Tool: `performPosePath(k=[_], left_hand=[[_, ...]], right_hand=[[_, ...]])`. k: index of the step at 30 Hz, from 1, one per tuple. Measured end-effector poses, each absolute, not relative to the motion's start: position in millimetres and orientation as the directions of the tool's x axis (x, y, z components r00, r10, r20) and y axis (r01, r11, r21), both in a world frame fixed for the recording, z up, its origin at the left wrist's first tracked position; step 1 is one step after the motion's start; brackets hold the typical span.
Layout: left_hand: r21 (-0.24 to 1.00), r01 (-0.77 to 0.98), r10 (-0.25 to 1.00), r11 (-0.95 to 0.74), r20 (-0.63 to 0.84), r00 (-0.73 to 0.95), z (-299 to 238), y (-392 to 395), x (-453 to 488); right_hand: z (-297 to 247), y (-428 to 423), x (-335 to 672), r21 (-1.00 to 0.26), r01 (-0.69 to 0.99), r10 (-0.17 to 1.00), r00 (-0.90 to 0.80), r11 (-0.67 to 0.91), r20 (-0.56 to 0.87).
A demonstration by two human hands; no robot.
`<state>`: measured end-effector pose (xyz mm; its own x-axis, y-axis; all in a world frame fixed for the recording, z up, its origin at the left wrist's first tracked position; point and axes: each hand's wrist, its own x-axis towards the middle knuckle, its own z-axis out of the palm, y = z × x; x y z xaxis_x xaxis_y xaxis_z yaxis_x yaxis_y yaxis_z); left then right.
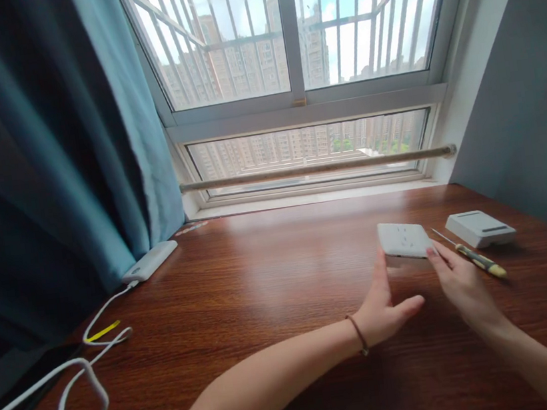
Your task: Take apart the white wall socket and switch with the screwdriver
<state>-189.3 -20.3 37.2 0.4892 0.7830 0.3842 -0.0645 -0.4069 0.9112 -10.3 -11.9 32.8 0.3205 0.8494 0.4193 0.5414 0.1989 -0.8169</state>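
Observation:
A white wall socket panel (403,240) is held tilted above the right part of the desk, its face with the socket holes towards me. My right hand (462,281) grips its lower right edge between thumb and fingers. At the lower left corner is my left hand (378,309), fingers stretched up to the panel and thumb spread away to the right; whether the fingertips bear on it I cannot tell. Just right of my right hand lies a screwdriver (480,260) with a yellow and black handle. Behind it rests a white box-shaped plastic piece (481,229).
On the left of the wooden desk (263,280), a white power bank (150,261) lies by the blue curtain (145,148). Its white cable (100,396) loops towards the front edge, past a yellow strip (103,331). A barred window (296,94) stands behind the desk.

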Motion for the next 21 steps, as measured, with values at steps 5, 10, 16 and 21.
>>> performPosePath(k=[5,10,16,21], left_hand=[[0.952,-0.035,0.876,-0.305,0.295,0.382,23,-28,-275],[0.973,-0.049,0.909,-0.225,0.228,0.35,22,-33,-314],[0.963,-0.206,0.861,-0.172,0.249,0.444,25,-36,-319],[0.944,-0.317,0.832,-0.097,0.251,0.495,20,-32,-323]], right_hand=[[31,5,-101,-0.877,0.337,0.926,0.036,0.342,0.376],[12,15,-144,-0.898,0.243,0.93,-0.088,0.368,0.357],[-3,9,-143,-0.9,0.259,0.936,-0.059,0.351,0.348],[-5,2,-137,-0.899,0.277,0.939,-0.053,0.34,0.338]])
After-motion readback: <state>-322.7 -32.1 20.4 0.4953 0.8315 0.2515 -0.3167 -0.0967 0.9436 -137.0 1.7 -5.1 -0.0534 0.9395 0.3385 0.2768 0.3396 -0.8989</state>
